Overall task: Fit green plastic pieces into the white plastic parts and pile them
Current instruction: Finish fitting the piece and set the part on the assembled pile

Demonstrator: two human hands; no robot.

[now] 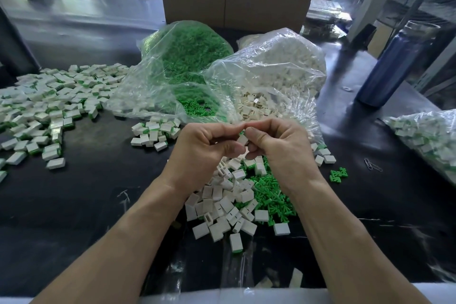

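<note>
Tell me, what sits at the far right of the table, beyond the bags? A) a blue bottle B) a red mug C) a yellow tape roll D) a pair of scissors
A: a blue bottle stands upright on the dark table, to the right of the bag of white parts.

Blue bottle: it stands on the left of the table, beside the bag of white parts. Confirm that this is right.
Wrong side. The head view shows the blue bottle standing on the right of the table, beside the bag of white parts.
</note>
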